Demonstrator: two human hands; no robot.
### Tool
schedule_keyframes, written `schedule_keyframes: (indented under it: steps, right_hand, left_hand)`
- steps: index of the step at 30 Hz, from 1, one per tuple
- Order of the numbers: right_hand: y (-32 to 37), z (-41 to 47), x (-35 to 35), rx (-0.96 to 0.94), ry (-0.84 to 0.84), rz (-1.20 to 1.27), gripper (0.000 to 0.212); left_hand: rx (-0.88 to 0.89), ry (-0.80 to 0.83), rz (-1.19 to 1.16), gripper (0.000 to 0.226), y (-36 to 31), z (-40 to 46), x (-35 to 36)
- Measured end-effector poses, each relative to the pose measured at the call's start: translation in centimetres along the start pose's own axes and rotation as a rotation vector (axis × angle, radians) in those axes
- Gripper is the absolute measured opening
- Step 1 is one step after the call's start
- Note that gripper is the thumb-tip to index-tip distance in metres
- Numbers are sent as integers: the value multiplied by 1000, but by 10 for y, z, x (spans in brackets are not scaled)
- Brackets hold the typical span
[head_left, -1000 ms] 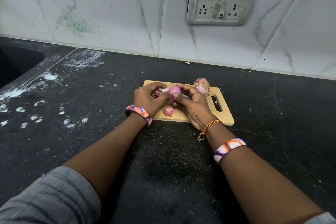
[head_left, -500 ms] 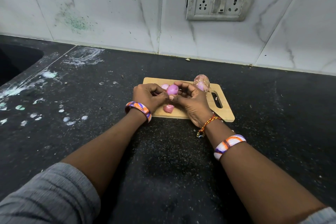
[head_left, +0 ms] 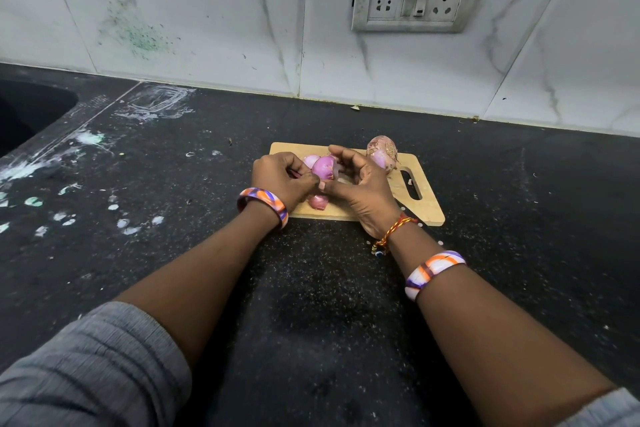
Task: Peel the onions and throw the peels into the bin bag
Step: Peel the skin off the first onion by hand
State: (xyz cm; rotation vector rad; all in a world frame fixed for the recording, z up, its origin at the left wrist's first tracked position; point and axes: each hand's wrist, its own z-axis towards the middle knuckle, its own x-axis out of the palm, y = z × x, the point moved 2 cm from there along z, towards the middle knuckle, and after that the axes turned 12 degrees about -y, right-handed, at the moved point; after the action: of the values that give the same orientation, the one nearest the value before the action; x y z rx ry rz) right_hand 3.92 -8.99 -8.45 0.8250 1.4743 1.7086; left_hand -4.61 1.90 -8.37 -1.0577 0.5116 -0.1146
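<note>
Hovering over the board [head_left: 426, 208], a purple onion [head_left: 323, 167] is gripped between both hands: left hand [head_left: 282, 180] fingers curled against it, right hand [head_left: 360, 184] cupped round it. An unpeeled onion [head_left: 384, 151] sits just behind; a peeled piece [head_left: 318, 202] lies below.

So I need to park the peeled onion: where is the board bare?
Bare wood lies between the right hand and the cutting board's handle slot. The left end is crowded: both hands, held onion, peels, unpeeled onion.
</note>
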Motion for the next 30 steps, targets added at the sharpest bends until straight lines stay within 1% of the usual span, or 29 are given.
schedule_keyframes:
  steps: [4, 8, 11, 15, 17, 19, 24, 27, 30]
  right_hand:
    - [-3, 2, 2, -28, 16, -132, 58]
    - [-2, -1, 7, -136, -35, -210, 47]
    - [-1, -2, 7, -123, -23, -139, 45]
    - [1, -4, 2, -9, 61, 83, 44]
    - [0, -3, 0, 54, 93, 195, 44]
    - [-2, 0, 0, 88, 110, 253, 45]
    - [-6, 4, 0, 115, 93, 316, 47]
    - [-7, 4, 1, 122, 76, 301, 44]
    - [-9, 4, 1, 146, 53, 294, 41]
  left_hand:
    - [1, 16, 50, 14, 0, 1, 0]
    - [-6, 12, 55, 10, -1, 0, 0]
    - [-10, 1, 46, 13, -2, -1, -1]
    - [-109, -23, -45, 26, 4, 2, -1]
    - [-132, -36, -55, 27, 4, 2, -1]
    - [-134, -53, -46, 24, 3, 3, -2]
    - [-100, -108, -29, 27, 2, 2, -4]
    - [-100, -110, -147, 27, 5, 3, -4]
    - [-34, -74, -212, 26, 5, 3, -3]
